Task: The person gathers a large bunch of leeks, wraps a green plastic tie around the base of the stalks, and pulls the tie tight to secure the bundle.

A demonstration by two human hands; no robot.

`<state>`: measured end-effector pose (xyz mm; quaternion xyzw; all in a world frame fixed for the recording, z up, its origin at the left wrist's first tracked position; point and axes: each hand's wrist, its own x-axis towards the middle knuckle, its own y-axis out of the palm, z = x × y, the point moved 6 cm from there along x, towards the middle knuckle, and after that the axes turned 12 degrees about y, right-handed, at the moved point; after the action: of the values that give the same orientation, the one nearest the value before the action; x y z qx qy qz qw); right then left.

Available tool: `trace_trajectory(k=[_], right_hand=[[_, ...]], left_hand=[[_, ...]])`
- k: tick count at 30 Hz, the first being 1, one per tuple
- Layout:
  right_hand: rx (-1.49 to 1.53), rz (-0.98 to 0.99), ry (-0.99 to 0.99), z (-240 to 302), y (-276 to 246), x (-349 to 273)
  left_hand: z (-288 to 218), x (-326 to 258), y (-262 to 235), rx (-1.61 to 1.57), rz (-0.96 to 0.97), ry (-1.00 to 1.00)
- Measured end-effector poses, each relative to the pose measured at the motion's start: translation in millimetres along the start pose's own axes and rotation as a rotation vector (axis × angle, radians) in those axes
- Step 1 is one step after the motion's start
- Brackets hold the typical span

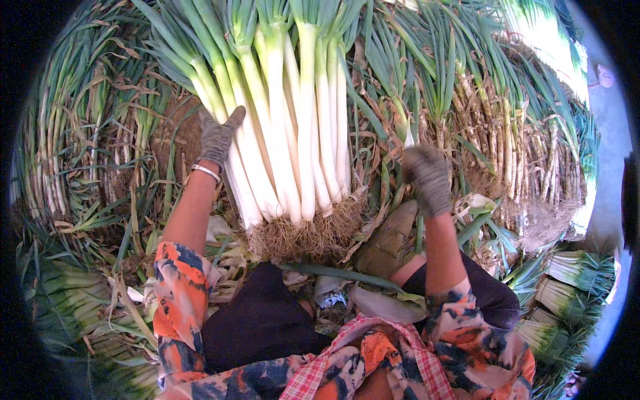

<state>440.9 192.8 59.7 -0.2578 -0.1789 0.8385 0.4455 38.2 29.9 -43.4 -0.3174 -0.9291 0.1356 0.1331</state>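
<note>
No readable text, no legible signs

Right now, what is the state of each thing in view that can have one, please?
Left hand: gloved, against the leek bunch's left side.
Right hand: gloved, apparently closed on a single leek.
Leek bunch: stalks white, roots attached.
Right-side leeks: lying unpeeled, brownish.
Pale leaf: detached.

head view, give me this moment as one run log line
left hand: gloved, against white-stalked onions | right hand: gloved, fist at one stalk | roots: toward person | brown-stalked onions: far right
</note>
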Motion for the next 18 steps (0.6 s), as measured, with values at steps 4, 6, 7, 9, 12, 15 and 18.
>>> trace_trajectory(k=[4,6,7,9,12,15,18], right_hand=[[-0.454,0.202,0.269,-40.3,73.7,-22.2],[-0.456,0.127,0.379,-40.5,87.3,-3.8],[-0.237,0.084,0.41,-52.9,92.5,11.2],[0.2,0.022,0.466,-39.3,104.5,25.4],[0.439,-0.127,0.313,-50.3,88.1,44.8],[0.344,-0.17,0.141,-18.0,75.1,35.7],[0.403,-0.154,0.052,22.3,65.4,20.9]], left_hand=[[-10.3,-6.2,4.4,-0.013,0.033,-0.079],[-5.1,-1.8,2.3,0.045,0.013,-0.046],[-7.2,-0.3,4.0,0.05,0.014,-0.031],[-2.8,-2.9,0.5,0.07,-0.01,-0.016],[-9.8,-3.0,8.9,0.061,-0.034,0.021],[-12.6,-7.7,5.4,0.05,-0.01,0.016],[-6.9,-6.8,4.3,0.093,0.016,-0.025]])
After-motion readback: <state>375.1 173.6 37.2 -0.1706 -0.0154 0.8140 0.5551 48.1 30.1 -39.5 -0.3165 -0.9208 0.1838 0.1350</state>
